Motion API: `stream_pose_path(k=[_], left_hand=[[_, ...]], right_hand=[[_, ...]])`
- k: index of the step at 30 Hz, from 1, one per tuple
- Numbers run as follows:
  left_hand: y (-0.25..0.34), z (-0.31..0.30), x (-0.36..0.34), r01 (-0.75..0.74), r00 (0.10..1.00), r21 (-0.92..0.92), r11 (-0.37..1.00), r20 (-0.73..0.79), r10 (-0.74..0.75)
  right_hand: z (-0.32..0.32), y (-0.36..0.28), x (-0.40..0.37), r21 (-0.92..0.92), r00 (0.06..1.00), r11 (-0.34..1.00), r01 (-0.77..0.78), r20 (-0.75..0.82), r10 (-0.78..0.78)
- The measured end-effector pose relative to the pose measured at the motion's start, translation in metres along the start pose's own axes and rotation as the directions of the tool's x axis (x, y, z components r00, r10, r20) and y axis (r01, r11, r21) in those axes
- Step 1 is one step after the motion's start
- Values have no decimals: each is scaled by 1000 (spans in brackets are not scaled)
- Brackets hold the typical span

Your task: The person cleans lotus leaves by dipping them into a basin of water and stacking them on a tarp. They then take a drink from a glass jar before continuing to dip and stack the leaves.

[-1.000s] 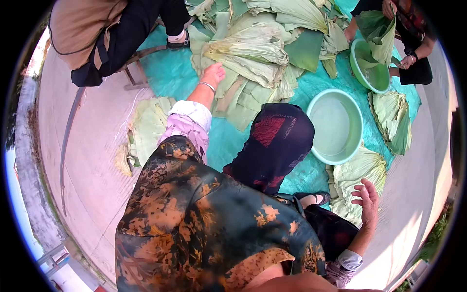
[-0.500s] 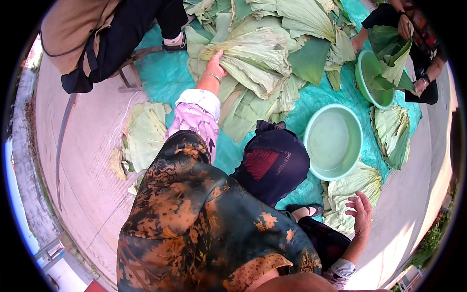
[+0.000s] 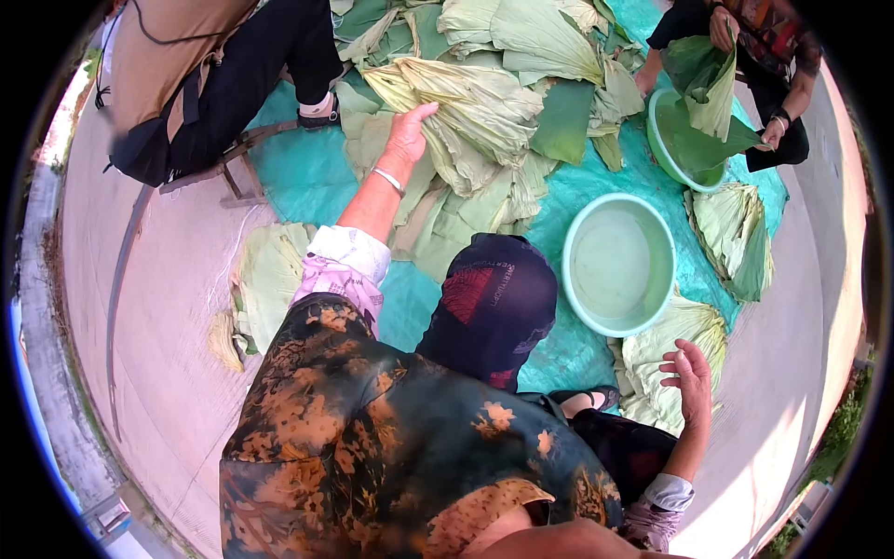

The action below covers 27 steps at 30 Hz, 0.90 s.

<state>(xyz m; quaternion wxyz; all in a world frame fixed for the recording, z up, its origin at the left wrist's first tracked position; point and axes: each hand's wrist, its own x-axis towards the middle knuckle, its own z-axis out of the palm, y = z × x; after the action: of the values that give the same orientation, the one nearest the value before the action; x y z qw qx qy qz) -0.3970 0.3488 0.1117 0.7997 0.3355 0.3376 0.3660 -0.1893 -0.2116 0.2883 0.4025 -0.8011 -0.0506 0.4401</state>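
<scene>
My left hand reaches forward to the near edge of a folded bundle of pale, drying lotus leaves. Its thumb lies over the leaf edge, and the other fingers are mostly hidden, seemingly beneath. The bundle rests on more flattened lotus leaves. Off to the right, my right hand hangs in the air with bent fingers apart and nothing in it. Below and beside it lies another folded lotus leaf bundle, partly under a pale green basin that looks to hold shallow water.
A teal tarp covers the ground. At the right, a co-worker's hands hold a dark green leaf over a second basin. Another person sits on a wooden stool at the left. A dark cloth-covered head blocks part of the view.
The view has shifted slightly. My left hand has slid from the bundle's narrow gathered end toward its near edge. My right hand stays raised and apart from things.
</scene>
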Motion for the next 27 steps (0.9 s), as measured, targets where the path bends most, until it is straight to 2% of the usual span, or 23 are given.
stream_pose_path(k=[5,8,10,13,16,18,21,22,24,27], left_hand=[[40,87,-58,-28,973,97,995,233,5],[44,150,-109,-72,924,140,988,382,13],[48,193,-132,14,895,190,982,436,-97],[40,248,-163,97,826,261,960,517,-224],[15,288,-207,123,758,328,937,579,-302],[1,307,-220,182,696,356,917,612,-376],[-38,325,-232,281,594,388,878,648,-476],[-73,323,-249,267,576,400,877,663,-478],[-86,333,-256,314,536,411,856,668,-517],[-101,342,-256,465,551,352,812,603,-577]], right_hand=[[-6,10,-2,-27,982,982,188,32,-187],[-5,12,-4,-95,915,911,401,-10,-404],[8,-22,-9,-126,792,789,602,-34,-610],[24,-69,-19,-238,587,590,771,-92,-804],[29,-73,-7,-390,362,394,832,-156,-919],[34,-82,-6,-514,295,374,772,-232,-927],[31,-71,5,-562,285,409,719,-299,-911],[25,-36,15,-581,272,414,701,-319,-908],[21,-31,20,-621,313,458,635,-336,-888],[16,-24,27,-521,428,521,677,-297,-854]])
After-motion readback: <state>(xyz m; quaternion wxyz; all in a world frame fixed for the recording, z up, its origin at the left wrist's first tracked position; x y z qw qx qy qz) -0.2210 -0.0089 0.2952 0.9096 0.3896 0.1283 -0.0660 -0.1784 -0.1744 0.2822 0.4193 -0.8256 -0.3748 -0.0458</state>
